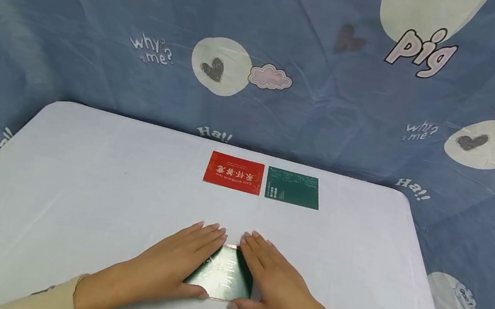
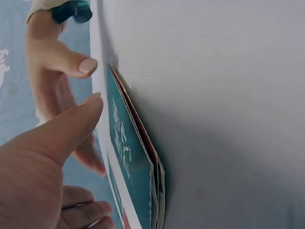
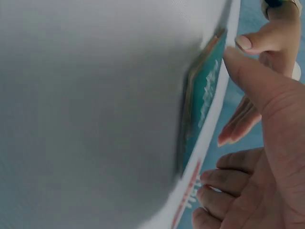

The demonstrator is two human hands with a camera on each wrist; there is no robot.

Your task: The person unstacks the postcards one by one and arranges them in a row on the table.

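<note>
A small stack of cards or folded card (image 1: 223, 275) with a shiny dark green top and pale lettering lies on the white table near its front. Over its left side in the head view is my left hand (image 1: 178, 258), fingers straight and pointing forward, thumb along the near edge. My right hand (image 1: 277, 280) mirrors it over the right side, the two thumb tips a short gap apart. In the left wrist view the green stack (image 2: 128, 152) shows several layers, with reddish colour between them. The right wrist view shows the stack's side (image 3: 187, 107) slightly blurred, fingers beside it.
Toward the back of the white table (image 1: 106, 182) lie a red card (image 1: 232, 184) with white characters and a dark green card (image 1: 293, 187) beside it. A blue printed cloth (image 1: 281, 117) hangs behind the table and around its sides.
</note>
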